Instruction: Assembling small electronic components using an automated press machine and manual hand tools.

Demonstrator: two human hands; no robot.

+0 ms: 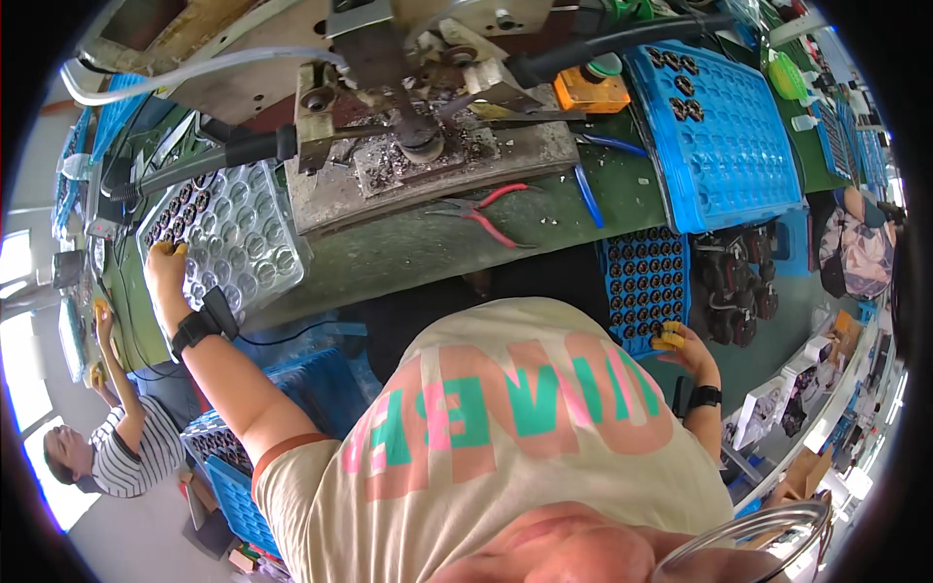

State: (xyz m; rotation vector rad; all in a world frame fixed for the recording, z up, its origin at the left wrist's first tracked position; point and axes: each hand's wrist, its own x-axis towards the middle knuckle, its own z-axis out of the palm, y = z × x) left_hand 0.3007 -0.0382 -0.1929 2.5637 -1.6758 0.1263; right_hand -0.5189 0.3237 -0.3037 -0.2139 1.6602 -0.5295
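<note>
My left hand (pixel 167 264), with yellow finger covers, reaches onto the left edge of a clear plastic tray (pixel 280 231). Its fingers are pinched together beside rows of small dark round parts (pixel 185 207); whatever they hold is too small to make out. On the right, my right hand (pixel 685 348), also with yellow finger covers, is at the near right corner of a blue tray (pixel 606 282) filled with dark ring-shaped parts (pixel 645 274). Its fingers are bent closed over the last row, and what lies between them is hidden.
A metal press (pixel 423 146) with scattered chips stands ahead. Red-handled pliers (pixel 486 216), a blue-handled tool (pixel 588 194) and an orange box (pixel 593 89) lie near it. Another blue tray (pixel 724 146) is at the right. A person in stripes (pixel 141 442) works at far left.
</note>
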